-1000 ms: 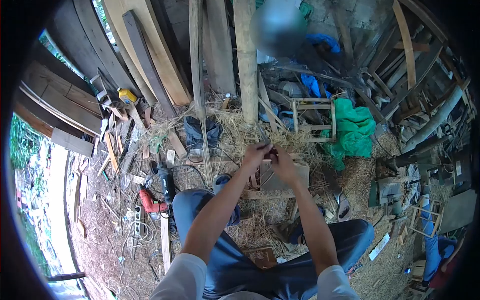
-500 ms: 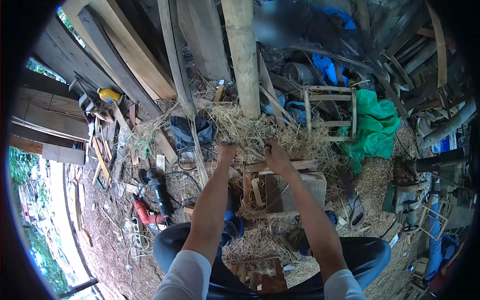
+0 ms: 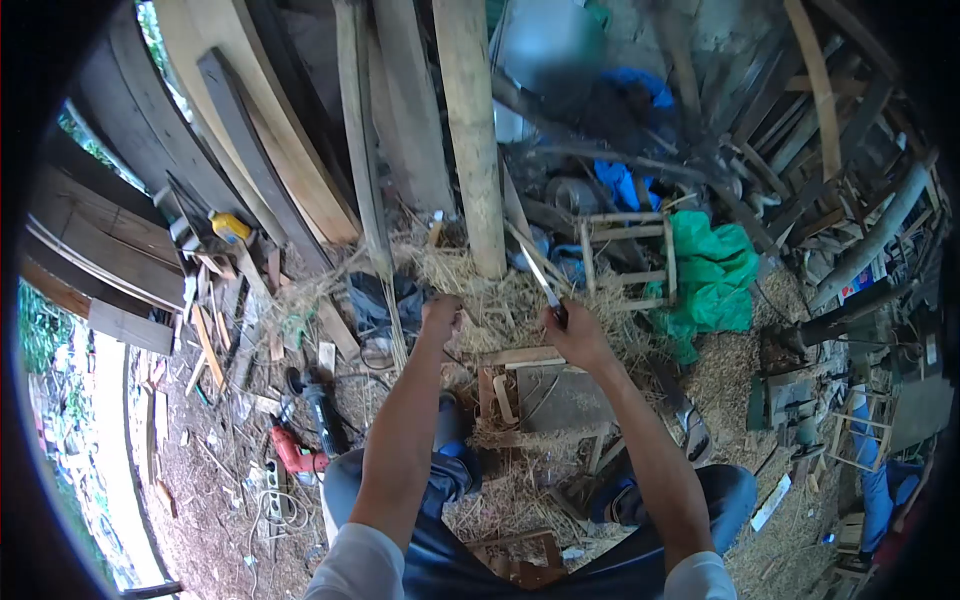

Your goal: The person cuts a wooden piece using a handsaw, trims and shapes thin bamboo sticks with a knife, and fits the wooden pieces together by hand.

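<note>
My right hand is closed around the dark handle of a knife. Its long pale blade points away and slightly left, above the straw. To the left, my left hand has its fingers curled in; whatever they may hold is too small to make out. Loose straw and shavings lie beyond and between both hands. Close to my left hand is a black plastic bag. Nearer to me, below the hands, stands a low wooden bench.
An upright bamboo post rises just past the straw. Left on the ground are a red drill, an angle grinder and a power strip. Rightward are a small wooden frame and green plastic sheeting.
My right hand has moved away from my left, and the knife blade now shows clearly, pointing away from me. The view has shifted a little. My left hand remains closed.
</note>
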Demonstrator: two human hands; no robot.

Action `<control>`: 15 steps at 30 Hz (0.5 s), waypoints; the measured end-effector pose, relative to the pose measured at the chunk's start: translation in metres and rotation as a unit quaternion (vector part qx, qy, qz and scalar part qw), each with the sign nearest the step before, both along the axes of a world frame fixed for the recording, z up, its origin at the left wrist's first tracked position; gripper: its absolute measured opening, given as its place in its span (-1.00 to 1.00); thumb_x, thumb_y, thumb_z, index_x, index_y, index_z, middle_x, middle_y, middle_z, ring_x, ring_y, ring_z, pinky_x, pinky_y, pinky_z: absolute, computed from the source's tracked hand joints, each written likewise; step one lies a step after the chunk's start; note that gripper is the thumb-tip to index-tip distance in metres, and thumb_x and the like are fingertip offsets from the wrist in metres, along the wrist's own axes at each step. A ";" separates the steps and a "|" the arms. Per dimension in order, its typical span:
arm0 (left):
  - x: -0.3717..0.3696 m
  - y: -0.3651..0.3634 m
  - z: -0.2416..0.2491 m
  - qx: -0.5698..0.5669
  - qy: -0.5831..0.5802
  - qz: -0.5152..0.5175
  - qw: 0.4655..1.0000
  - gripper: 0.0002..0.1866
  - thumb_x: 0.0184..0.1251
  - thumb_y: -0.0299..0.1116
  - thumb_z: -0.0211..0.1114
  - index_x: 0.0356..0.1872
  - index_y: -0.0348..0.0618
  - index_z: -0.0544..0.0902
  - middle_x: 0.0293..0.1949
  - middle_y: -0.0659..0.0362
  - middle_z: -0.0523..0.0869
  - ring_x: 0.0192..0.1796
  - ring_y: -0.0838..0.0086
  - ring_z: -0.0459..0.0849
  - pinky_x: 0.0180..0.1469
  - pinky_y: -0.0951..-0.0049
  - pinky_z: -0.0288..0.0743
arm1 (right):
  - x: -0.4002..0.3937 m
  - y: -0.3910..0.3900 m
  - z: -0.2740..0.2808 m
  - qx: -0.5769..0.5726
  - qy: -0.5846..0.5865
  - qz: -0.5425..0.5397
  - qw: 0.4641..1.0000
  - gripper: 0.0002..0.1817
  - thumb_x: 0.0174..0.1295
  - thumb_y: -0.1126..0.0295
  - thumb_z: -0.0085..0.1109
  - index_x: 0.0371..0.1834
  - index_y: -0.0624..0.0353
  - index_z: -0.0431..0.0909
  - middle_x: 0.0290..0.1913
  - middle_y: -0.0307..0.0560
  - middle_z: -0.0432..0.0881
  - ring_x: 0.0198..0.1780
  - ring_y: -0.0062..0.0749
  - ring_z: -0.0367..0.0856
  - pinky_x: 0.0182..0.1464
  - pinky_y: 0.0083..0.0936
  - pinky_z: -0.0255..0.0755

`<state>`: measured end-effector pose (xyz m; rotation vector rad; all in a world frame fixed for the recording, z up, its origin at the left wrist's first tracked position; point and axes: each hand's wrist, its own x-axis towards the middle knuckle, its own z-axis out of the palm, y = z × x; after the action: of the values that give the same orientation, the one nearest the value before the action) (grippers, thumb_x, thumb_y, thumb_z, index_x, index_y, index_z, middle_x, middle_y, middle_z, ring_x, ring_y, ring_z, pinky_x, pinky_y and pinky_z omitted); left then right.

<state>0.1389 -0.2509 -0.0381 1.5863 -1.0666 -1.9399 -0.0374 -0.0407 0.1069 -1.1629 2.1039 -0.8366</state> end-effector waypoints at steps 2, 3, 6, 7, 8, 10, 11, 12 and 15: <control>-0.002 -0.001 0.034 -0.011 0.023 -0.088 0.996 -0.91 0.26 -0.44 0.18 -0.40 -0.23 0.56 -0.49 0.18 0.58 -0.41 0.47 0.56 -0.34 0.49 0.51 | 0.008 0.022 0.031 -0.058 0.013 0.000 0.998 -0.61 0.29 0.15 0.06 -0.27 0.37 0.49 -0.42 0.24 0.57 -0.33 0.12 0.58 -0.26 -0.14 0.39; -0.006 0.012 0.070 -0.012 0.067 -0.099 0.993 -0.91 0.29 -0.44 0.16 -0.38 -0.22 0.56 -0.47 0.19 0.59 -0.40 0.48 0.56 -0.31 0.50 0.53 | 0.012 0.035 0.046 -0.101 0.020 0.000 0.995 -0.62 0.28 0.16 0.09 -0.33 0.37 0.50 -0.45 0.21 0.56 -0.36 0.07 0.58 -0.29 -0.18 0.38; -0.018 0.075 0.166 -0.014 0.138 -0.075 0.987 -0.89 0.33 -0.38 0.19 -0.28 -0.20 0.57 -0.38 0.21 0.61 -0.34 0.49 0.58 -0.17 0.50 0.57 | 0.020 0.069 0.082 -0.092 0.036 0.003 0.995 -0.64 0.27 0.17 0.13 -0.33 0.35 0.53 -0.49 0.13 0.56 -0.42 -0.02 0.57 -0.32 -0.25 0.39; -0.018 0.101 0.198 -0.033 0.158 -0.103 0.982 -0.85 0.32 -0.33 0.22 -0.24 -0.20 0.57 -0.35 0.22 0.62 -0.32 0.49 0.58 -0.15 0.49 0.56 | 0.026 0.081 0.085 -0.199 -0.010 -0.005 0.980 -0.66 0.25 0.18 0.17 -0.26 0.32 0.57 -0.52 -0.01 0.57 -0.49 -0.28 0.53 -0.37 -0.36 0.36; -0.015 0.124 0.224 -0.048 0.176 -0.130 0.975 -0.80 0.31 -0.29 0.25 -0.21 -0.21 0.57 -0.32 0.23 0.62 -0.29 0.49 0.58 -0.12 0.48 0.56 | 0.030 0.093 0.096 -0.205 -0.003 -0.007 0.979 -0.66 0.25 0.18 0.17 -0.26 0.32 0.57 -0.52 -0.01 0.57 -0.49 -0.28 0.53 -0.37 -0.36 0.36; -0.011 0.160 0.257 -0.079 0.196 -0.149 0.966 -0.78 0.30 -0.32 0.28 -0.18 -0.26 0.54 -0.29 0.17 0.62 -0.28 0.46 0.62 -0.14 0.45 0.60 | 0.039 0.117 0.122 -0.172 -0.128 -0.030 0.976 -0.67 0.25 0.19 0.18 -0.16 0.28 0.60 -0.52 -0.15 0.58 -0.48 -0.54 0.49 -0.39 -0.46 0.34; -0.012 0.174 0.267 -0.104 0.211 -0.163 0.958 -0.74 0.28 -0.35 0.30 -0.15 -0.32 0.52 -0.26 0.12 0.61 -0.26 0.42 0.66 -0.15 0.42 0.63 | 0.040 0.127 0.125 -0.177 -0.144 -0.034 0.973 -0.68 0.23 0.22 0.22 -0.14 0.27 0.61 -0.48 -0.25 0.61 -0.44 -0.67 0.47 -0.38 -0.51 0.34; -0.012 0.185 0.271 -0.103 0.215 -0.167 0.957 -0.74 0.28 -0.35 0.30 -0.15 -0.32 0.52 -0.26 0.12 0.61 -0.26 0.42 0.66 -0.15 0.42 0.63 | 0.043 0.135 0.123 -0.177 -0.139 -0.039 0.974 -0.68 0.23 0.22 0.22 -0.14 0.27 0.61 -0.48 -0.25 0.61 -0.44 -0.67 0.47 -0.38 -0.51 0.34; -0.005 0.215 0.286 -0.148 0.253 -0.163 0.942 -0.79 0.24 -0.46 0.32 -0.17 -0.32 0.51 -0.27 0.13 0.61 -0.25 0.45 0.66 -0.18 0.41 0.67 | 0.055 0.151 0.121 -0.233 -0.211 -0.066 0.947 -0.71 0.18 0.26 0.28 -0.16 0.26 0.62 -0.44 -0.28 0.62 -0.39 -0.67 0.49 -0.33 -0.57 0.36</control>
<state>0.1336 -0.0357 0.2478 0.7227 -1.3627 -2.1036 0.0174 0.1107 0.2280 -0.9543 1.6845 -1.5560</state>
